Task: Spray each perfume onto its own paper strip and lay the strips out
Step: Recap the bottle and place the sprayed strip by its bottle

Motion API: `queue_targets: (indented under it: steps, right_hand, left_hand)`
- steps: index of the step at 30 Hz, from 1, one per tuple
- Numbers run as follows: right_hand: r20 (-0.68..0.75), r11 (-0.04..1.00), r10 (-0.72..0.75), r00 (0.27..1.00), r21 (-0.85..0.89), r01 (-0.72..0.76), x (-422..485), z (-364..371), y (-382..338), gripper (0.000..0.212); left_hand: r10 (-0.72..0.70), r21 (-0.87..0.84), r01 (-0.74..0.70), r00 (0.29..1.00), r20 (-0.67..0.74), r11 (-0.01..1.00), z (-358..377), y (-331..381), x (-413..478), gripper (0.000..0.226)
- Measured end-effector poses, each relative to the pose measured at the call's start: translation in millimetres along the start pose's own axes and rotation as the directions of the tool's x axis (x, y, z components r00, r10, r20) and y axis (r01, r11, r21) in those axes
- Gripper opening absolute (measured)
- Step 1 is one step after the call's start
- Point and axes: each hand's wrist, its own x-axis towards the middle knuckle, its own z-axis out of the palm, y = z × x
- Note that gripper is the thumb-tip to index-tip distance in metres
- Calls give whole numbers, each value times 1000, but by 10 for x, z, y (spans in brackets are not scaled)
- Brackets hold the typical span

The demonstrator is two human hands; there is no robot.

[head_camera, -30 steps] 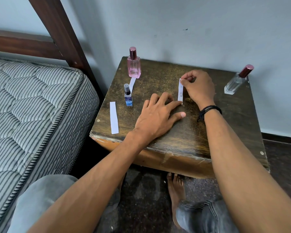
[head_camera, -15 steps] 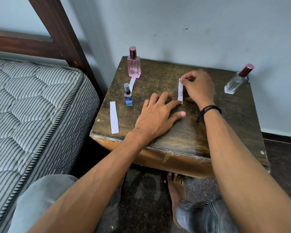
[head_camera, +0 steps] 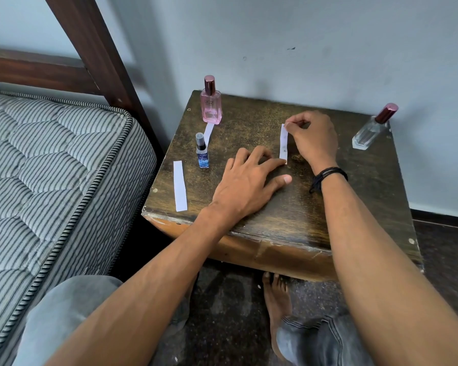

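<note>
At centre frame on the dark wooden table (head_camera: 354, 207), paper strip (head_camera: 283, 143) pinched at its top by right hand (head_camera: 313, 138), pinned below by flat, spread left hand (head_camera: 245, 184); best smoothed down gently, straight.

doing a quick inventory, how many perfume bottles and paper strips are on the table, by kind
perfume bottles: 3, the pink bottle, the small blue bottle, the clear bottle
paper strips: 3, the strip near the table's left edge, the strip below the pink bottle, the strip pinched in the right hand
total: 6
</note>
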Motion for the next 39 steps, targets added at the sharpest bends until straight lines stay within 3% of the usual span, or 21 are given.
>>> queue_targets:
  steps: [9,19,26,30,33,36,39]
  right_hand:
    - [-12,979,62,998,198,-58,-24,-63,-54,11]
    - [11,906,129,992,406,-122,-352,-213,-235,15]
    - [27,932,95,995,350,-99,-682,-333,-332,14]
    - [69,963,-15,998,271,-5,-925,-271,-439,20]
    - [119,973,-96,988,220,68,-1070,-186,-527,20]
    - [187,981,-125,974,168,94,-1160,-76,-622,11]
    - [269,988,-119,956,126,87,-1209,52,-688,9]
  left_hand:
    - [13,-23,-13,1000,-22,1000,3,-23,-4,50]
    - [35,-6,-36,988,-150,999,-7,-5,-93,22]
    - [79,66,-70,986,-148,995,-46,18,-387,26]
    - [117,75,-108,984,-134,991,-140,-47,-570,26]
    - [128,54,-119,969,-213,991,-211,-89,-723,19]
    - [42,-55,-64,942,-332,996,-323,-129,-810,9]
    - [-148,-224,50,884,-443,973,-431,-183,-812,10]
